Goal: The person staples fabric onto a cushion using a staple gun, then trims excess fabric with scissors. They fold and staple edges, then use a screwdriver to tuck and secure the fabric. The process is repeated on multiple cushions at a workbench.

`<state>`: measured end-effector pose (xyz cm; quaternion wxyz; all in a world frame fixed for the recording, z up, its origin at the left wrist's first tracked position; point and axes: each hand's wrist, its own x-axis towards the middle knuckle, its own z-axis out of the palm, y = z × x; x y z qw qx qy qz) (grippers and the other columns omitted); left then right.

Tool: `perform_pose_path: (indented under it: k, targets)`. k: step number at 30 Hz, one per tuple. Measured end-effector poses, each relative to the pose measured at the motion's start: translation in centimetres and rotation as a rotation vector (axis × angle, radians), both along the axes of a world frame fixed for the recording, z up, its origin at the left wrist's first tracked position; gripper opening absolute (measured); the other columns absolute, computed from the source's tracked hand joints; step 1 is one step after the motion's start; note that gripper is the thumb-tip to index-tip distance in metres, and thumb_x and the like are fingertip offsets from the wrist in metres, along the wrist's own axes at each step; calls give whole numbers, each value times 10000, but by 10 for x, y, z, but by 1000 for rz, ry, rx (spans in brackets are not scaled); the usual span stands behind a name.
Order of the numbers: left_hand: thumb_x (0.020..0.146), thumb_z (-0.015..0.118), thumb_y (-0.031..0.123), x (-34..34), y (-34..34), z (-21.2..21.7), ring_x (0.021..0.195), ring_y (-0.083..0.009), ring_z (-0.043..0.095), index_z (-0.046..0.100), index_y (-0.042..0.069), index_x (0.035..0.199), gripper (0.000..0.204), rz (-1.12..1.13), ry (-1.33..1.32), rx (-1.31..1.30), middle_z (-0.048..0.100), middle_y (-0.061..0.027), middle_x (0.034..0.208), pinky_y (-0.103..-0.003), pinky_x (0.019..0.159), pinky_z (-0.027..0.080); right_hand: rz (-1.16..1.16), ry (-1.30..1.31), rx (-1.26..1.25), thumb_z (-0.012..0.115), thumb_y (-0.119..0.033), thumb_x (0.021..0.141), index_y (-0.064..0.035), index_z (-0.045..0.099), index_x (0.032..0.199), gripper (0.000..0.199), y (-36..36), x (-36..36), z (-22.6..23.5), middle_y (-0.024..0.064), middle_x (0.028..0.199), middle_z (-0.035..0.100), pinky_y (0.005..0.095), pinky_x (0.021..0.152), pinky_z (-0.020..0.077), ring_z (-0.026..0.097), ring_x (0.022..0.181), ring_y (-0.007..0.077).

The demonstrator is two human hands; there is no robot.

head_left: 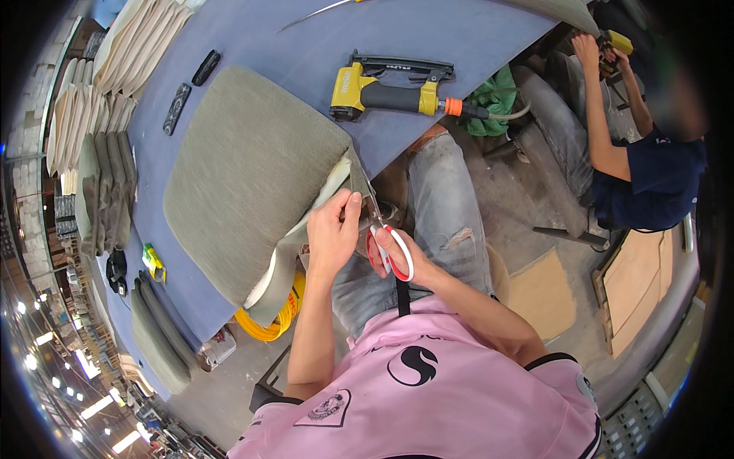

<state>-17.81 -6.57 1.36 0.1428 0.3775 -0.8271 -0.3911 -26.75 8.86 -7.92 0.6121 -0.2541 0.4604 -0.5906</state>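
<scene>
A grey-green fabric-covered cushion (256, 161) lies on the blue tabletop, its near right edge toward me. Along that edge the fabric hangs loose and pale padding shows beneath it. My left hand (332, 233) is closed, pinching the loose fabric at the edge. Just right of it, my right hand (399, 256) is wrapped round the red-and-white handles of a pair of scissors (410, 264). The blades point up and away from me, against the fabric flap near the cushion's right corner. How far apart the blades are is hard to make out.
Beyond the cushion lies a yellow-and-black pneumatic stapler (390, 93) with an air hose. Two dark, slim objects (177, 109) rest left of it. Stacked fabric pieces (141, 50) line the far left. A yellow hose coil (275, 315) hangs below the table. At right, another person (646, 172) holds a yellow tool.
</scene>
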Motion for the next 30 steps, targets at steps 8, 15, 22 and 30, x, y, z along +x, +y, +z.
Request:
perform_pose_path:
  k: [8,15,22,30]
  targets:
    - [1152,631,259,7,13,4,650,-367,622,597,2,891,367,-23,9,80,603,-193,735,-472,642,463,27,-16,16,419,-770,1153,-81,619,930,752,-16,-15,-8,58,797,637,317,599,470,646,659,162]
    - [1142,635,256,20,24,-4,679,-415,619,595,5,901,350,-58,-41,-20,620,-199,777,-477,645,465,82,-11,16,505,-735,1147,-75,611,938,700,5,-22,-18,45,748,598,333,574,465,608,609,175]
    - [1124,652,224,28,41,-2,677,-412,626,597,8,883,329,-43,34,54,612,-196,773,-476,641,482,53,-181,-80,562,-746,1120,-70,607,903,711,4,-6,-34,36,737,600,333,559,474,614,600,165]
    - [1126,648,214,35,40,-3,681,-417,622,588,11,883,322,-45,-5,-27,601,-192,765,-478,640,481,57,115,0,617,-639,1144,-65,611,862,639,11,-25,-29,22,718,614,325,546,495,628,586,138]
